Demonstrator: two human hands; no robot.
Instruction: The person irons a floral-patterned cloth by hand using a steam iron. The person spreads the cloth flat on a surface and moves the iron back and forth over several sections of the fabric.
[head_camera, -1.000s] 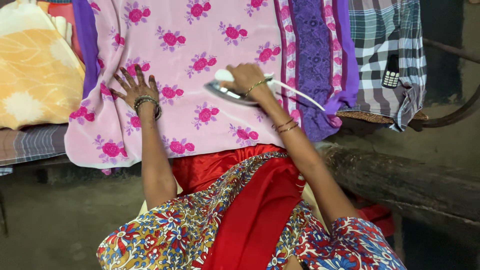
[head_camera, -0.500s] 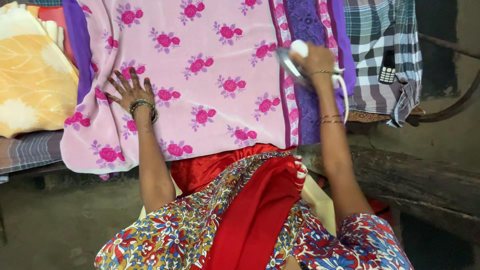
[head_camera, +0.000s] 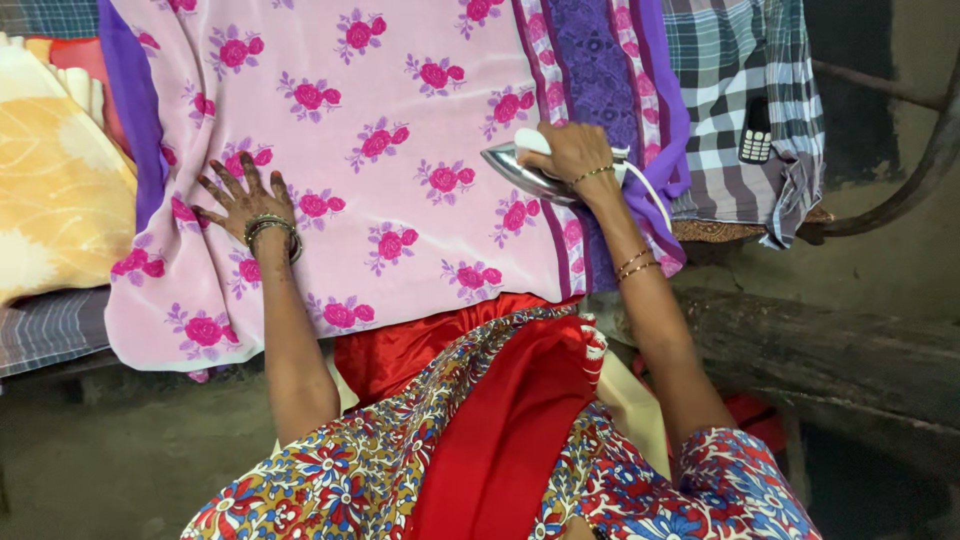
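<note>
A: Right hand (head_camera: 570, 150): you grip the iron (head_camera: 520, 168) by its handle, fingers closed around it; soleplate on the pink flowered cloth (head_camera: 400, 200), beside its purple border (head_camera: 600, 70).

B: And your left hand (head_camera: 238, 195)?

A: Flat, fingers spread, pressing the cloth near its left edge. The handle is mostly hidden under your fingers; the white cord (head_camera: 650, 195) runs off behind your wrist.

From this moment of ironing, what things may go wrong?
1. The left hand lies flat on the pink cloth; if the iron in the right hand slides that way, it may burn the fingers.
2. The white cord trails by the wrist and may snag.
3. The cloth overhangs the front edge and might slip down.
</note>
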